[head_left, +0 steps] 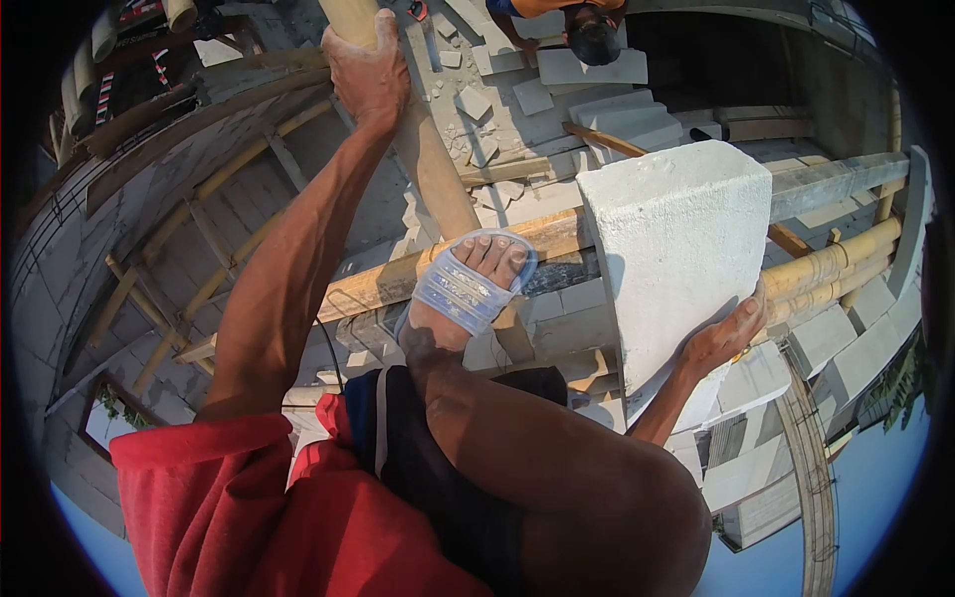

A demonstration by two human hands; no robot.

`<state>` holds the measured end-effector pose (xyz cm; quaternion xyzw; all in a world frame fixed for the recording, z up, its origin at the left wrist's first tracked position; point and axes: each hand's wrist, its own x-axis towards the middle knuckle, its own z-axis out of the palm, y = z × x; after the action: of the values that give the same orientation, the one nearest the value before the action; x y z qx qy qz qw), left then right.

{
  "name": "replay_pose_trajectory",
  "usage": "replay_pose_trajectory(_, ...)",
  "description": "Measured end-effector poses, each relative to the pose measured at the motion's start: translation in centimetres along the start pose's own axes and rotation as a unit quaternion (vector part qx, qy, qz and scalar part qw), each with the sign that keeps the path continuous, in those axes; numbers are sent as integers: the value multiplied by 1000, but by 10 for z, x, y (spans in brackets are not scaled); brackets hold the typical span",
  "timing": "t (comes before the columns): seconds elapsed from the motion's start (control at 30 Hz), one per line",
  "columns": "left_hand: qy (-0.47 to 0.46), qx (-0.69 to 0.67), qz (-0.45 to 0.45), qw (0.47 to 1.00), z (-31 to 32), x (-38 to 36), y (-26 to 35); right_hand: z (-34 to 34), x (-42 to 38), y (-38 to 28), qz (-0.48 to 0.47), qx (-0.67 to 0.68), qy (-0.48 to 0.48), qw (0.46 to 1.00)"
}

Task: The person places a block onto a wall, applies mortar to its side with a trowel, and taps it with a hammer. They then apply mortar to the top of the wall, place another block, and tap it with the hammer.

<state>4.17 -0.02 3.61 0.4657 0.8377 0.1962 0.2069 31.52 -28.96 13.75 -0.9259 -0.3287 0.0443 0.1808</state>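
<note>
My left hand (368, 75) is wrapped round an upright bamboo pole (438, 174) at the upper middle of the head view. A large white aerated concrete block (686, 219) stands on my right, its rough pale face turned towards me. My right hand (726, 333) grips its lower right side; the fingertips curl round the edge and the forearm passes behind the block's lower part. Between the two hands, my foot in a clear blue-striped sandal (468, 284) rests at a wooden beam (373, 284).
Far below, a person in orange (592, 40) is beside several white blocks (627, 114). Broken pieces (473, 102) litter the floor there. Bamboo rails (836, 261) run to the right, above more blocks (751, 378). Timber framing (214, 234) and a deep drop lie left.
</note>
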Motion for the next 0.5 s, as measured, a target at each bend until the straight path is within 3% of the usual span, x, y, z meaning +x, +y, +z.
replay_pose_trajectory(0.13,-14,-2,-28,1000,7,15,-11,1,0,1,0,5,2,1000)
replay_pose_trajectory(0.27,-7,-46,-1,999,19,29,-42,1,0,2,3,3,7,1000)
replay_pose_trajectory(0.4,-15,-39,-19,999,5,17,-13,1,0,2,1,5,4,1000)
replay_pose_trajectory(0.5,-10,-61,31,998,24,36,-56,1,0,2,0,3,4,1000)
